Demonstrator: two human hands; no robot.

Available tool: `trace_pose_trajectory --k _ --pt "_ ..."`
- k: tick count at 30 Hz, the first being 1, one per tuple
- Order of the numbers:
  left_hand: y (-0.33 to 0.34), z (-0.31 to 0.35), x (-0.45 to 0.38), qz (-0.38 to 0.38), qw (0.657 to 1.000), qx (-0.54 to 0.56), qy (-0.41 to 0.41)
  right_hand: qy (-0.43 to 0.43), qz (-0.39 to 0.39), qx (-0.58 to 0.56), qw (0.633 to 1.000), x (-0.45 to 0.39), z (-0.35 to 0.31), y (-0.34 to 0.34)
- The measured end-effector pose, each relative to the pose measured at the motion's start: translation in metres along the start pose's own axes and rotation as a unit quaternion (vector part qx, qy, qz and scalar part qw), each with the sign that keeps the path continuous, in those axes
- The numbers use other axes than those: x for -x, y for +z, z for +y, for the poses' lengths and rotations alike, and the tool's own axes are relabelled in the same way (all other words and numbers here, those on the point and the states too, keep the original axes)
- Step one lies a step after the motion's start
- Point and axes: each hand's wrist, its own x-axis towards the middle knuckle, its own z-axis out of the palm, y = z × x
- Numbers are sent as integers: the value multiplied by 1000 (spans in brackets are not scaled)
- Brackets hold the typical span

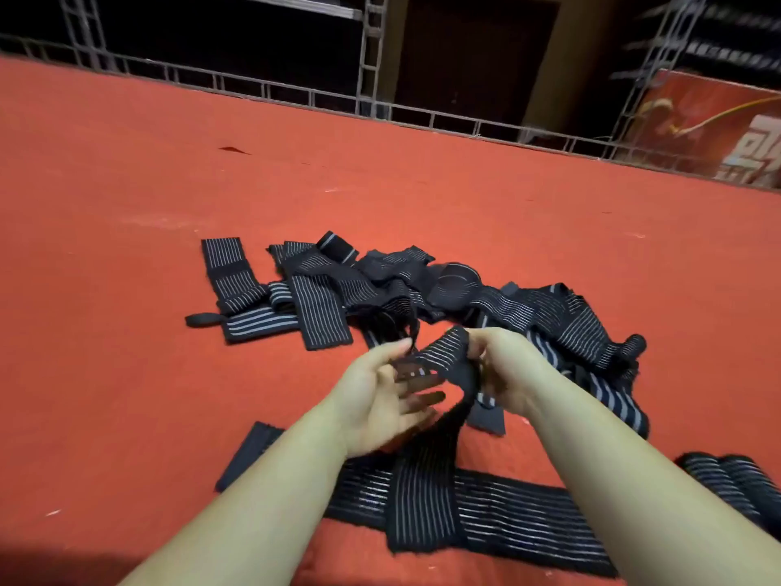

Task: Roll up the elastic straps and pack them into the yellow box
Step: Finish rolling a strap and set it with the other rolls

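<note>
The right hand [503,370] pinches the top end of a strap [439,365] in curled fingers [475,353]; the left hand [380,399] lies open with its fingers spread against the strap's face, thumb touching the upper edge. The strap hangs below the fingers onto another strap [507,518] on the red surface [126,205]. The pile [380,289] lies beyond the fingers. No yellow box shows. To roll well, start tightly at the pinched end, keeping the edges aligned and the tail taut.
</note>
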Motion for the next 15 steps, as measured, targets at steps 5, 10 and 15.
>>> trace_pose_trajectory --k 5,10,15 --pt "3 -3 -11 164 977 123 62 -40 38 4 998 19 -1 -10" --pt "2 -5 -9 211 959 146 118 -116 17 173 978 28 4 -30" --pt "-15 -4 10 197 964 109 145 -109 -15 306 946 30 8 -47"
